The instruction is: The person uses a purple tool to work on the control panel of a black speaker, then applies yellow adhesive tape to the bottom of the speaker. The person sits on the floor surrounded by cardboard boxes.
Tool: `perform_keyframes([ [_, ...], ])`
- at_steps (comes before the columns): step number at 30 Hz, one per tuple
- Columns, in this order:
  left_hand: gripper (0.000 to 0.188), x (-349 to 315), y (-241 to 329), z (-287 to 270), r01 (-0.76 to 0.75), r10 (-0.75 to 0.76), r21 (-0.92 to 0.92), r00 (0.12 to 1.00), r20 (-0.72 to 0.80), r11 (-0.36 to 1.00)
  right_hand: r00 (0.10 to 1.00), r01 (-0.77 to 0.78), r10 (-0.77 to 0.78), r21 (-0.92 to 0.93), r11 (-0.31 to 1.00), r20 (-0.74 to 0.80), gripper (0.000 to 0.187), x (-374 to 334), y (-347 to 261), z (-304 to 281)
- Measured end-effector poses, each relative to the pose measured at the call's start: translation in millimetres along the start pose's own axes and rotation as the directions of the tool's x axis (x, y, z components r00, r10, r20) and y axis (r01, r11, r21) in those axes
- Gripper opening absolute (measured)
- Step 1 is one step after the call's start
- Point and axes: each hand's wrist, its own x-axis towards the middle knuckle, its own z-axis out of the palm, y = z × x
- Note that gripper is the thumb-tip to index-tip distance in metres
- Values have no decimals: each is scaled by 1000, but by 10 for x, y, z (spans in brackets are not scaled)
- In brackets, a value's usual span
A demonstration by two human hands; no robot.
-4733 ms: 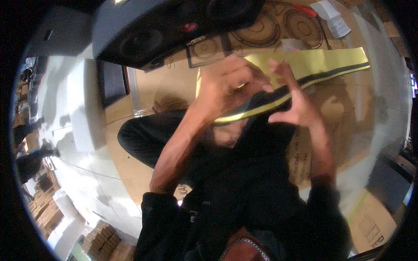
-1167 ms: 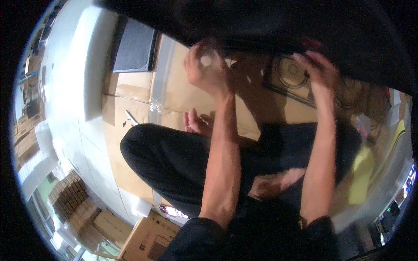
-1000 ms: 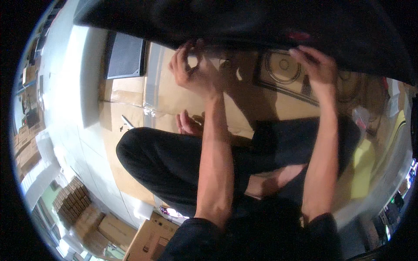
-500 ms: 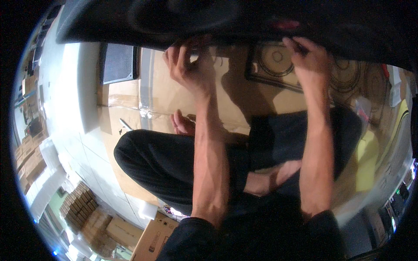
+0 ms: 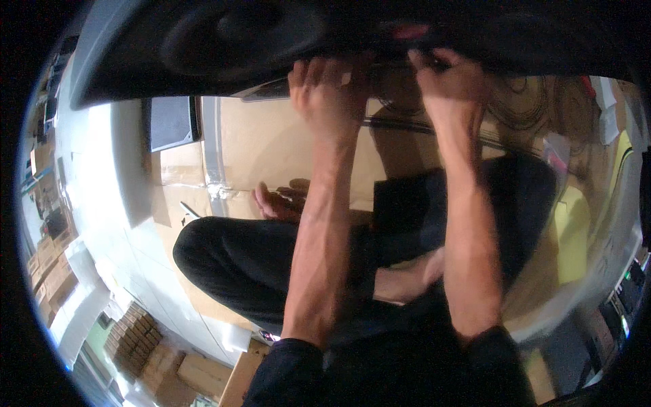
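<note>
A large black panel (image 5: pixel 325 30) with round recessed shapes and a small red patch (image 5: pixel 410 31) spans the top of the view. Its lower edge is tilted toward me. My left hand (image 5: pixel 324 95) reaches up to this edge with its fingers curled against it; the fingertips are partly lost in shadow. To its right, my right hand (image 5: pixel 453 81) is closed in a pinch at the same edge, just below the red patch. What lies between that thumb and finger is too dark to make out. Under my hands, a thin black frame (image 5: pixel 424 124) rests on cardboard.
I sit cross-legged on a cardboard sheet (image 5: pixel 264 152). A grey panel with a black border (image 5: pixel 173 123) lies at the left, near a slim white object (image 5: pixel 190 210). Black rings (image 5: pixel 519 112) and a yellow piece (image 5: pixel 571 234) are on the right. Stacked boxes (image 5: pixel 132 337) stand lower left.
The black panel sits lower at its left end in the view. My left hand has shifted right along its edge, and my right hand has come left, so the two are closer together.
</note>
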Motion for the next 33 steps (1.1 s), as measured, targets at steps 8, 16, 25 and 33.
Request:
perform_keyframes([
  [8, 25, 20, 233, 195, -59, 63, 78, 997, -52, 995, 978, 44, 10, 250, 967, -211, 32, 46, 489, -76],
  [16, 27, 12, 425, 279, -65, 69, 108, 997, -39, 992, 970, 102, -37, 265, 959, -241, 25, 87, 651, -127],
  [25, 27, 13, 482, 390, -139, 143, 99, 989, -32, 985, 982, -39, 62, 125, 991, -181, 30, 107, 524, -203],
  [33, 25, 45, 673, 547, -201, 202, 21, 977, -62, 979, 967, -79, 123, 195, 978, -223, 32, 170, 553, -251],
])
